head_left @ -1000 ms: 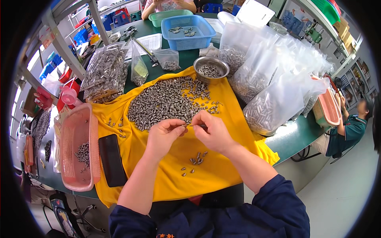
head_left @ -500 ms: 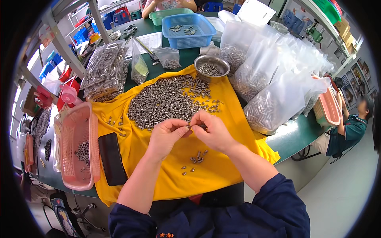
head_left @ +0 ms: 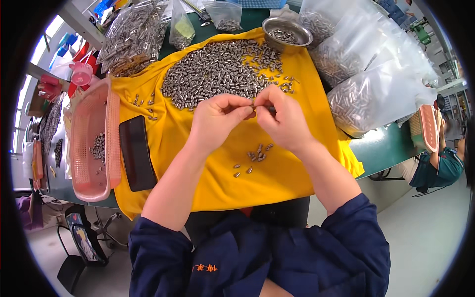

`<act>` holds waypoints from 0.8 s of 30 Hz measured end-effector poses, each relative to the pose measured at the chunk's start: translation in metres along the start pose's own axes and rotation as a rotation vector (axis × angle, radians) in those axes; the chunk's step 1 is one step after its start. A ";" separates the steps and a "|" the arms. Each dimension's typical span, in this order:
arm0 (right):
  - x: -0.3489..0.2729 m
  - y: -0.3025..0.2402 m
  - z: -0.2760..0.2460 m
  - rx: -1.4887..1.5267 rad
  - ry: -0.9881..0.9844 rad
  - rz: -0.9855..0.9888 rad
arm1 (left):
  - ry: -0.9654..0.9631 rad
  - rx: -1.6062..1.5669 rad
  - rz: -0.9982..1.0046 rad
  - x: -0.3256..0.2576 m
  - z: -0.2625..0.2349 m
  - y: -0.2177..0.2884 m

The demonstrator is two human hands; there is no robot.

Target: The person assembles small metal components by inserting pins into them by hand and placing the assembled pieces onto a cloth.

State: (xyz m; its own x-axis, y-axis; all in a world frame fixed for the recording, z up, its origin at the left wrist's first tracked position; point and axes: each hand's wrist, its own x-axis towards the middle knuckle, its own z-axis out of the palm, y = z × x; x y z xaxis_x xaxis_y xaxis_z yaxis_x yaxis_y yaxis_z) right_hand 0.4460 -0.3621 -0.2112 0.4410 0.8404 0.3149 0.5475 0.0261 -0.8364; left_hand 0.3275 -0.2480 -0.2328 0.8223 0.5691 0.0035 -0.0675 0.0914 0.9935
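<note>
Small metal pieces (head_left: 223, 74) are heaped in a broad grey pile on a yellow cloth (head_left: 277, 173) spread over the green table (head_left: 386, 148). One such piece, too small to be made out clearly, is pinched between the fingertips of both hands just at the near edge of the pile. The left hand (head_left: 217, 119) is closed narrowly, thumb and forefinger pressed together on the piece, and the right hand (head_left: 282, 116) is closed in the same way against it, so that the two sets of fingertips touch. A small cluster of loose pieces (head_left: 255, 157) is seen on the cloth below the hands, well apart from the main pile.

A steel bowl (head_left: 287, 32) holding more pieces is set at the far edge of the cloth. Clear plastic bags (head_left: 376, 94) filled with the same parts are stacked to the right, and more filled bags (head_left: 131, 34) lie at the upper left. A pink plastic basket (head_left: 91, 143) with a few pieces inside is placed to the left of the cloth, and a black flat object (head_left: 136, 153) lies between basket and left forearm. Another person in a green top (head_left: 440, 168) is seated at the right rim.
</note>
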 end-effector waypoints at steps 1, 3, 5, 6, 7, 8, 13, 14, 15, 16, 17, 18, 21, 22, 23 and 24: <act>0.000 0.001 0.002 0.005 -0.004 0.001 | 0.005 0.002 -0.004 0.000 -0.001 -0.001; -0.002 0.005 0.004 0.013 0.011 -0.026 | -0.010 -0.086 0.018 -0.001 -0.001 -0.006; -0.002 0.006 0.004 -0.044 0.018 -0.058 | -0.002 -0.052 0.002 -0.001 0.000 -0.004; -0.003 0.005 0.003 -0.104 0.026 -0.092 | 0.003 -0.019 -0.010 -0.001 0.001 -0.003; -0.004 0.003 0.001 -0.097 0.025 -0.086 | 0.005 -0.015 -0.018 -0.001 0.003 0.000; -0.005 0.000 -0.001 -0.108 0.029 -0.074 | -0.001 -0.097 -0.057 -0.002 0.004 0.001; -0.001 -0.002 -0.003 -0.008 -0.014 0.029 | -0.034 -0.237 -0.106 0.001 -0.002 -0.003; -0.002 -0.002 -0.004 -0.042 0.014 0.018 | 0.004 -0.170 -0.036 0.001 -0.005 -0.003; -0.003 -0.003 -0.004 -0.076 0.043 0.007 | 0.040 -0.103 0.033 0.002 -0.007 -0.003; -0.002 -0.003 -0.005 -0.074 0.043 0.011 | 0.040 -0.103 0.030 0.001 -0.007 -0.003; -0.002 -0.002 -0.006 -0.011 0.029 0.019 | 0.017 -0.161 0.002 0.001 -0.007 -0.003; -0.001 -0.001 -0.006 0.052 0.016 0.027 | -0.005 -0.219 -0.025 0.001 -0.007 -0.003; -0.002 -0.001 -0.003 0.110 -0.027 0.029 | -0.048 -0.253 -0.050 -0.002 -0.003 -0.003; -0.002 0.000 -0.003 0.112 -0.027 0.030 | -0.047 -0.252 -0.052 -0.002 -0.003 -0.003; -0.002 0.000 -0.004 0.115 -0.031 0.036 | -0.061 -0.254 -0.048 -0.002 -0.003 -0.003; -0.002 0.000 -0.005 0.118 -0.036 0.042 | -0.075 -0.256 -0.042 -0.001 -0.003 -0.003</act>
State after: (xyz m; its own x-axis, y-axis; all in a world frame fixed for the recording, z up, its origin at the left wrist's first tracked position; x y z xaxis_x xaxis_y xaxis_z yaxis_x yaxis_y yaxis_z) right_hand 0.4483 -0.3662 -0.2092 0.4348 0.8610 0.2639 0.4404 0.0523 -0.8963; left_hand 0.3248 -0.2462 -0.2357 0.8662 0.4993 -0.0196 -0.1650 0.3229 0.9319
